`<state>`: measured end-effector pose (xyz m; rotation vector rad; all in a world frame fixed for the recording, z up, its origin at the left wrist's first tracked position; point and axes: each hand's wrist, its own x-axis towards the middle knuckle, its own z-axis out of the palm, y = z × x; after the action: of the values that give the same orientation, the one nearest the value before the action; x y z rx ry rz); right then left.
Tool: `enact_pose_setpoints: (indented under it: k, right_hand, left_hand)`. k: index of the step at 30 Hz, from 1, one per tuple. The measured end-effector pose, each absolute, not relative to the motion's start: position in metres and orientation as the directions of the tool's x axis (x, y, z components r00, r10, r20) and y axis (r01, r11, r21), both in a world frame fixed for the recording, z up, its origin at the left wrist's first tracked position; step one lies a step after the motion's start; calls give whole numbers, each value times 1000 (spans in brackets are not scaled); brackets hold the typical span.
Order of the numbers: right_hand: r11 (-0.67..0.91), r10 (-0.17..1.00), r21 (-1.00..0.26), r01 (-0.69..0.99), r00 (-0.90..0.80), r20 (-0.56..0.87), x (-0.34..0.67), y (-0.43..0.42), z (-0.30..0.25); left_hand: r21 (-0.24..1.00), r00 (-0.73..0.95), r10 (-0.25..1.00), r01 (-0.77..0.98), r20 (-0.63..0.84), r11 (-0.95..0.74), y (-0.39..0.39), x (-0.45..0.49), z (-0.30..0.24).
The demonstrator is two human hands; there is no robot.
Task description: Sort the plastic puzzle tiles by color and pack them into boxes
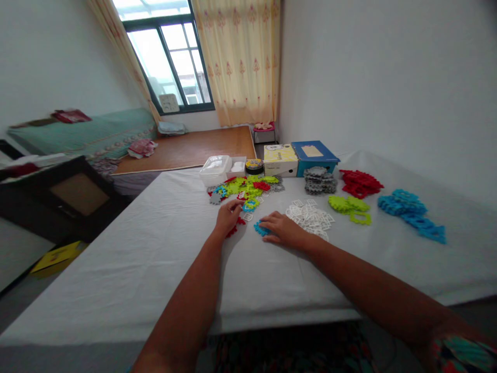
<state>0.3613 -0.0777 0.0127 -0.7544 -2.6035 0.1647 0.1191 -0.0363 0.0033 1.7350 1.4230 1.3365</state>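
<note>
My left hand (228,216) rests on the white table (155,248) with fingers curled over a small red plastic piece (235,228), beside a mixed heap of coloured interlocking pieces (248,189). My right hand (280,229) lies to its right, fingers pressed onto a blue plastic piece (261,228). A pile of small white square pieces (310,215) sits just right of that hand.
Sorted piles lie further right: grey (319,180), red (360,183), green (350,207) and blue (412,212). A yellow box (280,159), a blue box (313,154), a round tin (254,166) and a clear container (215,170) stand at the table's far edge. A dark cabinet (58,197) is left.
</note>
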Motion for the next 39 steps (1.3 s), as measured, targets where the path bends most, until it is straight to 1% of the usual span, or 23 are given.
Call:
enact_pose_setpoints:
  k: [4,7,13,15,17,19,20,21,23,25,27,30,32,34,35,37,39]
  right_hand:
    - [850,522,-142,508,-774,359,359,-78,11]
    - [820,556,-101,564,-742,375,359,-78,14]
    - [713,671,-155,684,-601,434,376,-84,36]
    - [681,685,-181,710,-530,499,399,-92,45]
    - [626,697,-213,750,-414,586,434,-103,50]
    - [523,704,-231,820,-263,660,483,-116,48]
    - [446,704,-228,866,-182,686,510,-123,45]
    - [360,693,-218,907,-104,713,540,-129,41]
    - [190,671,-172,967,0,741,599,-141,29]
    - [6,652,-121,993,88,753,651,-151,16]
    - [-71,681,-54,996,88,727,690,-155,2]
    - [-48,743,7,999,31,669,719,-153,-13]
    - [-59,725,-14,998,53,687,717,-149,-15]
    - [-62,682,-90,994,108,723,700,-147,-10]
    - [-31,679,-147,989,129,723,685,-149,-7]
    - [109,736,-278,954,110,668,645,-156,1]
    - [281,819,-406,869,3,574,598,-168,5]
  left_hand:
    - [837,-34,923,436,384,-332,-36,120,3]
    - [820,-28,915,455,403,-347,-36,121,5]
    - [792,-7,913,500,408,-350,-37,118,7]
    - [789,-2,917,509,399,-342,-36,116,6]
    - [795,0,922,505,388,-335,-35,116,6]
    - [791,1,922,513,388,-334,-35,117,7]
    - [780,5,919,528,394,-337,-36,118,7]
    - [759,16,916,553,402,-343,-36,118,8]
    - [698,56,908,620,416,-358,-37,120,9]
    - [631,107,900,678,422,-376,-38,121,8]
    - [583,141,889,708,437,-399,-37,122,6]
    - [590,108,870,695,482,-412,-38,125,9]
    - [658,39,877,646,479,-388,-39,125,20]
    - [715,-27,882,598,470,-362,-40,119,36]
    - [746,-49,891,569,452,-347,-40,114,45]
    - [812,-63,918,494,391,-311,-42,99,60]
    - [836,-11,949,476,315,-272,-48,81,67]
